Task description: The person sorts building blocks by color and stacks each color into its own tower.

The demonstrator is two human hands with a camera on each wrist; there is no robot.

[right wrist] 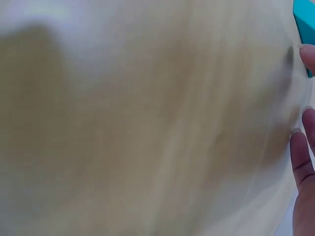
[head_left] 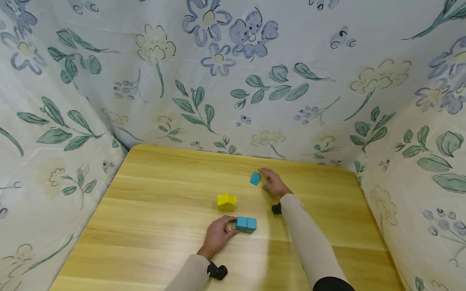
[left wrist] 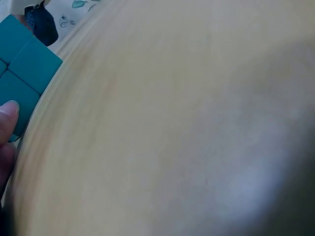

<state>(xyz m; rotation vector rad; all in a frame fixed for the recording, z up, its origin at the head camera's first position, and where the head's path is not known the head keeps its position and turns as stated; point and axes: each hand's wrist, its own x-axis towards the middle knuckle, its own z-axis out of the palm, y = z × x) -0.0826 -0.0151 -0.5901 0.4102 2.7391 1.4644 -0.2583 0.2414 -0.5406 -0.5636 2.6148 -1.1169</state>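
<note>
Several blue cubes (head_left: 246, 224) stand pressed together in a small block near the middle of the table. At its left side my left hand (head_left: 216, 236) grips it between thumb and fingers; in the left wrist view a fingertip (left wrist: 9, 109) rests against the teal-looking cubes (left wrist: 35, 65). Farther back lies a single blue block (head_left: 255, 178). Just right of it is my right hand (head_left: 275, 184), fingers spread and apart from the block. The right wrist view catches that block (right wrist: 306, 20) only at its edge, beside the fingers.
Yellow blocks (head_left: 226, 202) with a peaked top stand behind the blue cubes, left of my right hand. All of this is on a wooden table (head_left: 156, 190). Flower-patterned cloth (head_left: 218, 101) hangs behind the table and along both sides.
</note>
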